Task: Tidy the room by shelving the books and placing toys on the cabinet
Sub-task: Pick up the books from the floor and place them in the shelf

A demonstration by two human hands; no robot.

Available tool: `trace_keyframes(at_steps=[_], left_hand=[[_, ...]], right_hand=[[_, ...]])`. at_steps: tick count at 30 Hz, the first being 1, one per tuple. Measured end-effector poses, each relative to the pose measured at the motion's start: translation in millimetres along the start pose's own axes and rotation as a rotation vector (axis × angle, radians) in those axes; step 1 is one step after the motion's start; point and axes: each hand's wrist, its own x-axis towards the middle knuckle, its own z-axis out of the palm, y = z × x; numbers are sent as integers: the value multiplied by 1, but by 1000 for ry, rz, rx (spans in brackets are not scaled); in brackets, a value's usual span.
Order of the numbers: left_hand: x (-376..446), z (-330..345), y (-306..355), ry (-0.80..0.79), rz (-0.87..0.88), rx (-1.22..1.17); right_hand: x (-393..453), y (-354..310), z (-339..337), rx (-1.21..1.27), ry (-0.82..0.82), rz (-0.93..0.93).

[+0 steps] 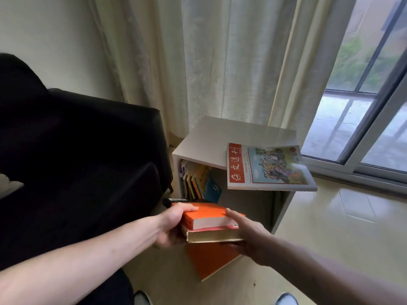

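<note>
I hold a stack of books in front of a low white cabinet [198, 148]. An orange book [211, 215] lies on top, a thicker yellowed book [214, 235] under it, and a large orange book [209, 260] at the bottom. My left hand [174, 225] grips the stack's left end, thumb on the top cover. My right hand [251, 241] clasps the right end, fingers over and under. A magazine [268, 167] with a red title strip lies on the cabinet top, overhanging the front edge. Several colourful books [200, 183] lean inside the cabinet's left side.
A black chair [83, 161] stands close on the left, beside the cabinet. Cream curtains [220, 62] hang behind. A sliding glass window [363, 106] is on the right above pale floor tiles [341, 227]. My shoe tips [286, 299] show at the bottom edge.
</note>
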Motion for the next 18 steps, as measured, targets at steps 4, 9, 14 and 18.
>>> trace_keyframes(at_steps=[4, 9, 14, 18], left_hand=[[5, 8, -3, -38, -50, 130], [11, 10, -7, -81, -121, 634], [-4, 36, -13, 39, 178, 1030], [-13, 56, -19, -85, 482, 1127]], right_hand=[[5, -1, -15, -29, 68, -36], [8, -3, -27, -117, 203, -163], [7, 16, -38, -202, 276, -170], [9, 20, -47, -199, 275, -149]])
